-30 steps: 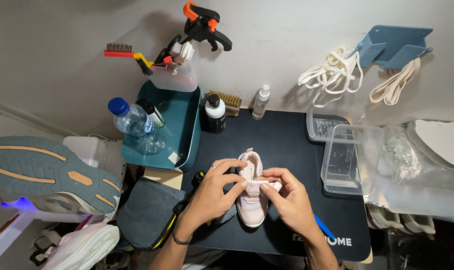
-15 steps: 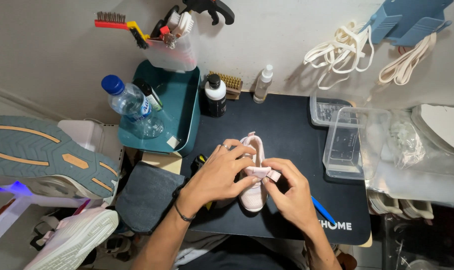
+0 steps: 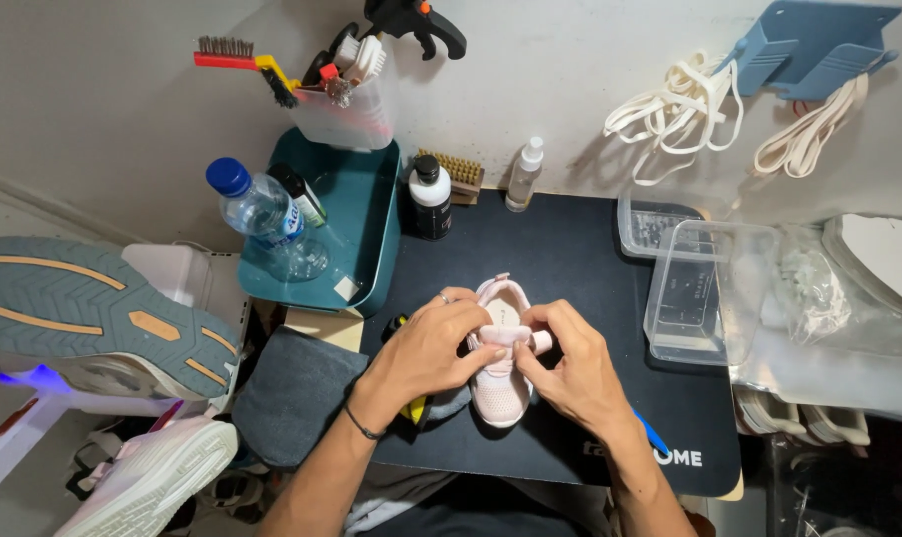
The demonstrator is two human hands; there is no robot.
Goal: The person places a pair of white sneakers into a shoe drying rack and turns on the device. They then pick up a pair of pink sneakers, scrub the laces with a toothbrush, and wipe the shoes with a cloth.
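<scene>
Both hands on one small pink shoe, mid black mat. Left hand wraps its side; right hand pinches the strap, which looks partly fastened, not pressed flat. Count: one black bottle, one spray bottle, one water bottle, two clear tubs.

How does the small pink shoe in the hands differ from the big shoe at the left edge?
The small pink shoe sits upright on the black mat, gripped by left hand and right hand; the big shoe lies sole-up, untouched. The pink one is far smaller; the big one shows a teal sole with orange marks.
</scene>
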